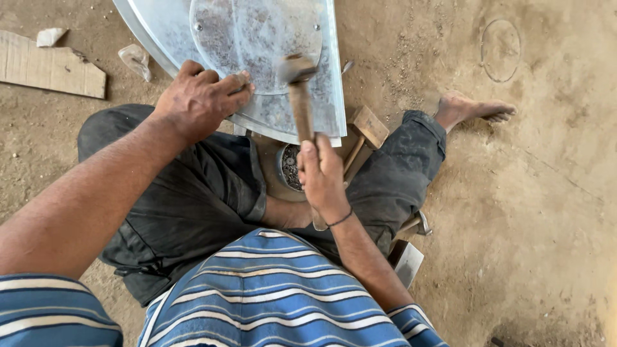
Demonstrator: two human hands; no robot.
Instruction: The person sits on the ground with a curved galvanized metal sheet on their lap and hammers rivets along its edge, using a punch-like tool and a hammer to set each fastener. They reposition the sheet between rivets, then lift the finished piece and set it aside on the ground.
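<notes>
I sit on a dirt floor with a curved sheet-metal piece point(164, 29) in front of me, a round metal disc point(257, 32) riveted onto it. My left hand point(196, 99) presses down on the sheet's near edge, fingers over the rim. A wooden-handled hammer point(297, 83) is gripped in my right hand point(321, 177), its head raised over the disc's lower right part. Below the sheet's edge sits a round metal stake or cup point(290, 167) between my legs.
A wooden mallet point(365, 132) leans by my right knee. Another hammer point(418, 223) and a metal block point(406, 260) lie at my right hip. A cardboard piece point(48, 67) and crumpled scraps point(135, 59) lie at the upper left. My bare foot point(472, 108) stretches right.
</notes>
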